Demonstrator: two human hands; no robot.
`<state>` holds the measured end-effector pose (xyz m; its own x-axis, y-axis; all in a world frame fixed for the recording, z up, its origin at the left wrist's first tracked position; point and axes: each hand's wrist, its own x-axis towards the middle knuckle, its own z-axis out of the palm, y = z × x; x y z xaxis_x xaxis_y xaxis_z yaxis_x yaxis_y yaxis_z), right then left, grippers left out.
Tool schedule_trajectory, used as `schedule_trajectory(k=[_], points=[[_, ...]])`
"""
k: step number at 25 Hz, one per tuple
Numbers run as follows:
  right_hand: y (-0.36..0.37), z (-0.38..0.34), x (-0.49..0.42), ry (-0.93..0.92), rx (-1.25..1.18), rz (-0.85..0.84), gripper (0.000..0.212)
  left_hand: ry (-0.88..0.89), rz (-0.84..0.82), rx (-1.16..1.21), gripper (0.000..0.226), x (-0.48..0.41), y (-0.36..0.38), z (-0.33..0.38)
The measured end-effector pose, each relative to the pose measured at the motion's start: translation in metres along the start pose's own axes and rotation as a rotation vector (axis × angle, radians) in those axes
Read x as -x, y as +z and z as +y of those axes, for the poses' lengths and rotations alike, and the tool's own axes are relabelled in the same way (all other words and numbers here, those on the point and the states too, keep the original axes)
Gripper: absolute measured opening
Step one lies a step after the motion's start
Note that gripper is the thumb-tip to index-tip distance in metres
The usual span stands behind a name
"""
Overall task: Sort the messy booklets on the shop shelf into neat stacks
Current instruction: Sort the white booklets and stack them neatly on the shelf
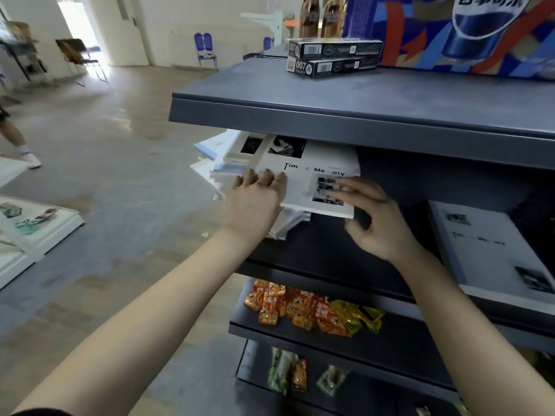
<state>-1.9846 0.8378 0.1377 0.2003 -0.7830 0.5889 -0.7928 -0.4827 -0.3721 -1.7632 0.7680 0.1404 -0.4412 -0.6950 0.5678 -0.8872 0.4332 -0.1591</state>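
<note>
Head view: left hand (255, 199) and right hand (372, 217), fingers spread, press flat (gripping nothing) on the top booklet (303, 175).

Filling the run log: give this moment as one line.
phase: squaring pile | left hand: flat on top booklet | right hand: at its near-right corner, open | messy booklets: overhang shelf end | neat stack: right

Light: I'm seeing daylight flaring through the doorway (79, 28) | floor (120, 139) glaring | shelf (390, 163) underside shadowing | edges bending, motion blur smearing left side.
</note>
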Motion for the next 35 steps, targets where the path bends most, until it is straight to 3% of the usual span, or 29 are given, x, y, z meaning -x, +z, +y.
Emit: schedule_trajectory(k=[3, 7, 9, 16, 19, 29, 35], points=[[0.004, -0.019, 0.005, 0.087, 0.116, -0.142, 0.051, -0.048, -0.111, -0.040, 0.054, -0.003, -0.007, 0.020], [0.007, -0.029, -0.003, 0.268, 0.330, -0.213, 0.055, -0.018, -0.142, 0.067, 0.068, 0.001, -0.011, 0.040], [0.007, -0.028, -0.005, 0.273, 0.357, -0.287, 0.056, -0.014, -0.188, 0.154, 0.068, 0.006, -0.014, 0.036], [0.015, -0.013, -0.004, 0.067, 0.213, -0.100, 0.042, -0.041, -0.296, 0.470, 0.060, 0.009, -0.019, 0.011], [0.017, -0.002, 0.002, 0.041, 0.206, -0.027, 0.042, -0.030, -0.230, 0.474, 0.054, 0.011, -0.015, 0.017], [-0.027, 0.043, 0.056, 0.020, 0.244, 0.253, 0.042, 0.113, 0.230, 0.515, 0.031, 0.016, 0.002, 0.097], [-0.073, 0.081, 0.102, 0.041, 0.296, 0.362, 0.037, 0.235, 0.255, 0.574, 0.029, 0.000, 0.005, 0.168]])
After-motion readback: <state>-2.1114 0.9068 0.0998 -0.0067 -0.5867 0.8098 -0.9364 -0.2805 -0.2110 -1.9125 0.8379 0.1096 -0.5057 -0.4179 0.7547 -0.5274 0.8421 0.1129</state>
